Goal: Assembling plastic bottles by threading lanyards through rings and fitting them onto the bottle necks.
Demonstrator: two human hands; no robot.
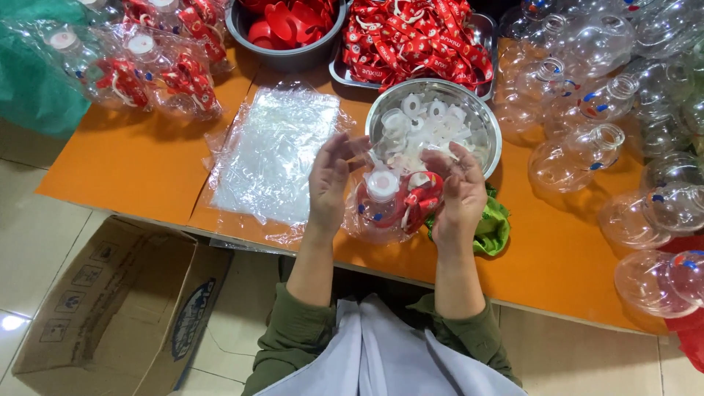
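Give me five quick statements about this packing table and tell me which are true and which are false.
1. Both hands, the left hand and the right hand, hold a bagged bottle between them. True.
2. The steel bowl behind the hands holds red straps. False: it holds white caps; the red straps lie in a tray further back.
3. A stack of clear plastic bags lies left of the hands. True.
4. The table is blue. False: it is orange.
5. An open cardboard box stands on the floor to the left. True.
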